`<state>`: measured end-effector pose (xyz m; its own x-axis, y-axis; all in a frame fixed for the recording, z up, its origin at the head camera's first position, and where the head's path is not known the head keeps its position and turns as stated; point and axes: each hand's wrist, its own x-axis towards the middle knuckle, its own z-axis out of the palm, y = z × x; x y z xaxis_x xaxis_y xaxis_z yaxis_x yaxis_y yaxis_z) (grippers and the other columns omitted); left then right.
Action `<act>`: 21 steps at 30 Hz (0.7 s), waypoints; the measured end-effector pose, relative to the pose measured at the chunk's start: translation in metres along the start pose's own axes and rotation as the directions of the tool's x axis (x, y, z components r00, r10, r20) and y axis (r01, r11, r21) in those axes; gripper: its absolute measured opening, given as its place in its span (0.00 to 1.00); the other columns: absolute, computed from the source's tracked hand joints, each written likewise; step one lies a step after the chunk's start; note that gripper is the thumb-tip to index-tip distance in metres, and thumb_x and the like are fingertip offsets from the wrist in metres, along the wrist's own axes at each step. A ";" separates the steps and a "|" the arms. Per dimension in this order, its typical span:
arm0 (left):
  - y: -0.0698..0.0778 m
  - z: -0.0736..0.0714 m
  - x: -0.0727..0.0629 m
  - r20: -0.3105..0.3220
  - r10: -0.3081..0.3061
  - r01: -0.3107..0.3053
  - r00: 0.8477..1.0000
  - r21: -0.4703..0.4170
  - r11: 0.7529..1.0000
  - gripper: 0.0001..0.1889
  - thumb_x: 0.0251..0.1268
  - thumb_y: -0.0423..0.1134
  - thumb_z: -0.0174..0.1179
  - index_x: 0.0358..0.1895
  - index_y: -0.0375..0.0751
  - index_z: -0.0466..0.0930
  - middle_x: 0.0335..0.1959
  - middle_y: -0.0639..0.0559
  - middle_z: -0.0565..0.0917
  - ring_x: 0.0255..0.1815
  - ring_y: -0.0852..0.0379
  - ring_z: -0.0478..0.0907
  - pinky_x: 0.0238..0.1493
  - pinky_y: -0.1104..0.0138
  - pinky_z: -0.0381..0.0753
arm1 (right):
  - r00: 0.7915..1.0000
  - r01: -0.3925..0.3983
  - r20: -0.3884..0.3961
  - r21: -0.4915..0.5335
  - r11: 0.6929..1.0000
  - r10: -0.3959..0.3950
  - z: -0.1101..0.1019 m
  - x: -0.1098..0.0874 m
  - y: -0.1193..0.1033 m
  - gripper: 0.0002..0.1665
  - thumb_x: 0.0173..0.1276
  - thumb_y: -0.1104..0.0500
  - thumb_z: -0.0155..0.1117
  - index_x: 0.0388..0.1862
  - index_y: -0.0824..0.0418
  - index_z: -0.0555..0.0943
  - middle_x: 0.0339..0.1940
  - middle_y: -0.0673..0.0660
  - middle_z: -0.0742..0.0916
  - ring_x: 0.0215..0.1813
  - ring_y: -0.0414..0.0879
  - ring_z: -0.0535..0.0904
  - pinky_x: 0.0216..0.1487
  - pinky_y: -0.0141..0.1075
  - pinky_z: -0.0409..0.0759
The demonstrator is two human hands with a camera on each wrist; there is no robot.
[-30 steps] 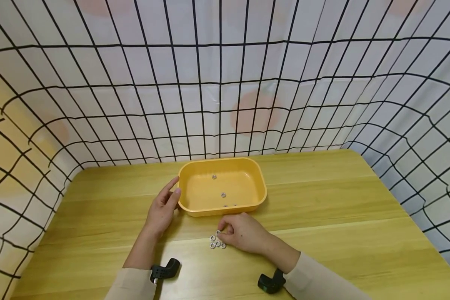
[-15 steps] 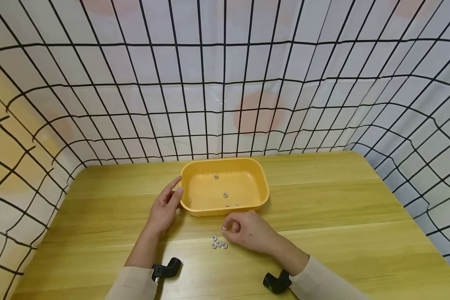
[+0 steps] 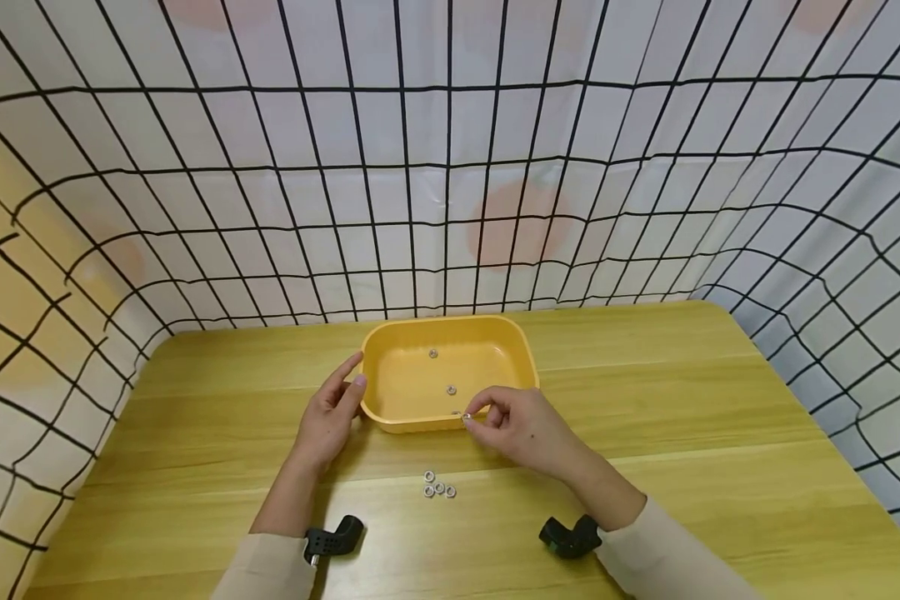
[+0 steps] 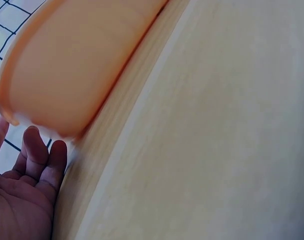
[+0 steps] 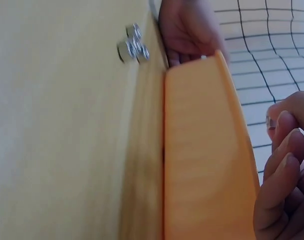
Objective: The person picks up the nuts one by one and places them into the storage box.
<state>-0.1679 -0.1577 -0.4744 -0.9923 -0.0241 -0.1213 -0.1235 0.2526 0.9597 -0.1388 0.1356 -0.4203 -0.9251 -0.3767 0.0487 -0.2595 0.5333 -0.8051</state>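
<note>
In the head view, my right hand (image 3: 525, 429) pinches a small metal hex nut (image 3: 467, 417) between thumb and forefinger, over the near rim of a yellow plastic tray (image 3: 420, 424). The right wrist view shows the same nut (image 5: 270, 122) at the fingertips, above the level of the rim. My left hand (image 3: 330, 417) touches the tray's left end with thumb and forefinger; its other fingers are loosely bent beside the wall (image 4: 77, 65). A few nuts (image 3: 452, 390) lie inside the tray, some partly hidden by the near wall and right hand.
Several more nuts (image 3: 438, 487) sit clustered on the wooden table (image 3: 682, 433), in front of the tray. A black wire grid (image 3: 450, 225) before a pale sheet stands along the back and both sides. Each wrist bears a black camera (image 3: 335, 537).
My right hand has lifted a nut from the cluster and carried it up and rightward to the tray's near rim. The left hand keeps its place at the tray.
</note>
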 end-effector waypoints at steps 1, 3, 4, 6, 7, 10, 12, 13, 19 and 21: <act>0.000 0.000 0.000 0.000 0.000 0.000 1.000 0.000 1.000 0.25 0.79 0.58 0.52 0.75 0.68 0.67 0.48 0.42 0.79 0.44 0.56 0.76 0.50 0.69 0.79 | 1.000 -0.011 -0.017 -0.006 1.000 0.011 -0.002 0.002 0.000 0.03 0.68 0.58 0.72 0.38 0.51 0.85 0.20 0.45 0.80 0.19 0.36 0.69 0.21 0.28 0.67; 0.000 0.000 0.000 0.000 -0.001 0.001 1.000 -0.001 1.000 0.25 0.79 0.58 0.52 0.75 0.68 0.67 0.48 0.41 0.79 0.44 0.56 0.76 0.51 0.68 0.80 | 0.998 -0.029 -0.049 -0.019 0.999 0.028 -0.005 0.006 0.001 0.03 0.68 0.57 0.73 0.38 0.52 0.85 0.19 0.45 0.80 0.19 0.38 0.69 0.20 0.28 0.66; 0.000 0.000 0.000 0.000 -0.002 0.002 1.000 -0.002 1.000 0.25 0.79 0.58 0.52 0.76 0.68 0.67 0.48 0.41 0.79 0.44 0.56 0.76 0.52 0.68 0.80 | 0.997 -0.042 -0.063 -0.028 0.999 0.040 -0.007 0.008 0.001 0.03 0.68 0.56 0.72 0.39 0.51 0.85 0.19 0.45 0.80 0.19 0.38 0.69 0.21 0.29 0.66; 0.000 0.000 0.000 0.001 -0.004 0.004 1.000 -0.003 1.000 0.26 0.78 0.59 0.52 0.76 0.68 0.66 0.49 0.41 0.79 0.45 0.56 0.76 0.54 0.66 0.80 | 0.995 -0.060 -0.088 -0.039 0.997 0.056 -0.009 0.012 0.002 0.04 0.68 0.55 0.72 0.39 0.52 0.85 0.19 0.46 0.80 0.19 0.40 0.70 0.21 0.29 0.66; 0.000 0.000 0.000 0.002 -0.004 0.004 1.000 -0.004 1.000 0.26 0.78 0.59 0.52 0.76 0.69 0.66 0.50 0.41 0.79 0.45 0.56 0.76 0.55 0.65 0.80 | 0.994 -0.065 -0.097 -0.047 0.997 0.060 -0.010 0.014 0.003 0.04 0.68 0.55 0.72 0.40 0.52 0.85 0.19 0.46 0.80 0.19 0.41 0.70 0.21 0.29 0.66; 0.000 0.000 0.000 0.003 -0.005 0.005 1.000 -0.001 1.000 0.26 0.78 0.60 0.51 0.75 0.70 0.66 0.50 0.41 0.79 0.45 0.56 0.76 0.56 0.63 0.80 | 0.991 -0.076 -0.113 -0.056 0.995 0.070 -0.014 0.019 0.003 0.05 0.69 0.54 0.71 0.41 0.51 0.85 0.19 0.47 0.81 0.19 0.43 0.71 0.21 0.30 0.65; 0.000 0.000 0.000 0.002 -0.006 0.006 1.000 0.001 1.000 0.26 0.78 0.60 0.51 0.75 0.70 0.66 0.50 0.41 0.79 0.45 0.55 0.76 0.57 0.63 0.80 | 0.991 -0.073 -0.120 -0.053 0.996 0.066 -0.016 0.022 0.004 0.05 0.69 0.54 0.71 0.41 0.51 0.85 0.19 0.47 0.81 0.19 0.43 0.71 0.21 0.30 0.65; 0.000 0.000 0.000 0.001 -0.006 0.006 1.000 0.002 1.000 0.26 0.78 0.60 0.51 0.75 0.70 0.66 0.50 0.41 0.79 0.45 0.55 0.76 0.57 0.63 0.80 | 0.991 -0.068 -0.122 -0.051 0.996 0.061 -0.016 0.024 0.004 0.05 0.69 0.54 0.71 0.42 0.52 0.85 0.19 0.47 0.81 0.19 0.43 0.71 0.20 0.30 0.65; 0.000 0.000 0.000 -0.002 -0.006 0.006 1.000 -0.004 1.000 0.26 0.78 0.60 0.52 0.75 0.70 0.67 0.50 0.40 0.79 0.46 0.56 0.76 0.58 0.61 0.80 | 0.987 -0.050 -0.155 -0.082 0.995 0.037 -0.015 0.034 0.007 0.05 0.70 0.54 0.71 0.40 0.52 0.85 0.18 0.47 0.80 0.18 0.42 0.69 0.20 0.30 0.63; 0.000 0.000 0.001 -0.001 -0.008 0.008 1.000 -0.005 1.000 0.26 0.78 0.60 0.52 0.75 0.70 0.67 0.50 0.40 0.79 0.46 0.56 0.76 0.57 0.62 0.80 | 0.986 -0.050 -0.162 -0.105 0.993 0.032 -0.014 0.038 0.007 0.05 0.70 0.53 0.70 0.41 0.53 0.85 0.18 0.47 0.80 0.18 0.42 0.69 0.20 0.30 0.63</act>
<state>-0.1684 -0.1576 -0.4748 -0.9913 -0.0272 -0.1287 -0.1315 0.2473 0.9600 -0.1795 0.1360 -0.4157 -0.9656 -0.2316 0.1179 -0.2410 0.6282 -0.7398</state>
